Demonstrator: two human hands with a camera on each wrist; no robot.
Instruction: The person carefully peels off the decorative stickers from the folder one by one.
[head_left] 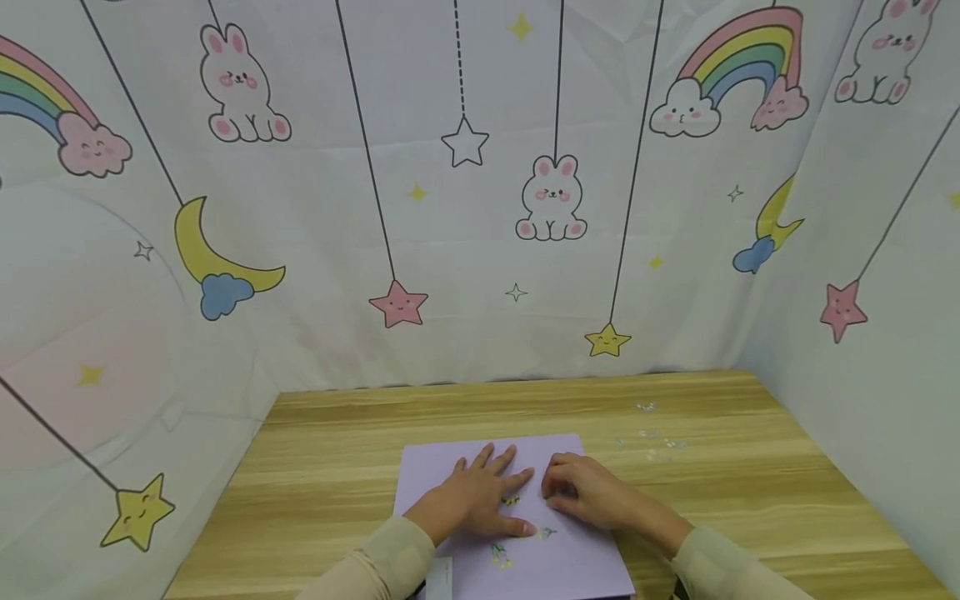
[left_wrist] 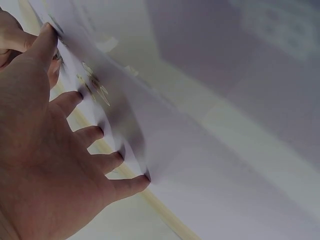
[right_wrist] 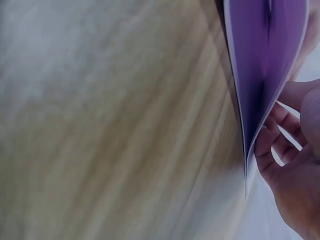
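Closest in: my pale left sleeve (head_left: 390, 554) and right sleeve (head_left: 727, 571), with a pale rectangular piece (head_left: 440, 579) poking out just beside the left one, over the near part of the purple card (head_left: 573, 571). Card lies on the wood-grain tabletop (head_left: 315, 467), in front of me, under both my forearms' reach. Right-wrist view shows it edge-on: two layers bowed apart, one against the wood. Near end of its face carries a yellow flower motif (head_left: 501, 556); a bit farther, a second motif (head_left: 546, 532) sits just beside my left thumb tip. My left grip (head_left: 483, 496) is spread on the card, fingers straight and splayed, tips pressing the surface, holding nothing. A third motif (head_left: 512, 500) shows between that thumb and index finger. My right grip (head_left: 588, 492) is at the card's right side, fingers bent, thumb near the index finger (can't tell whether anything small is pinched in there). Past it, off the card, small shiny bits (head_left: 672, 443) are scattered on the tabletop, far right. Beyond the far edge: white cloth backdrop (head_left: 465, 233), printed with bunnies, stars, moons and rainbows, wrapping round both sides.
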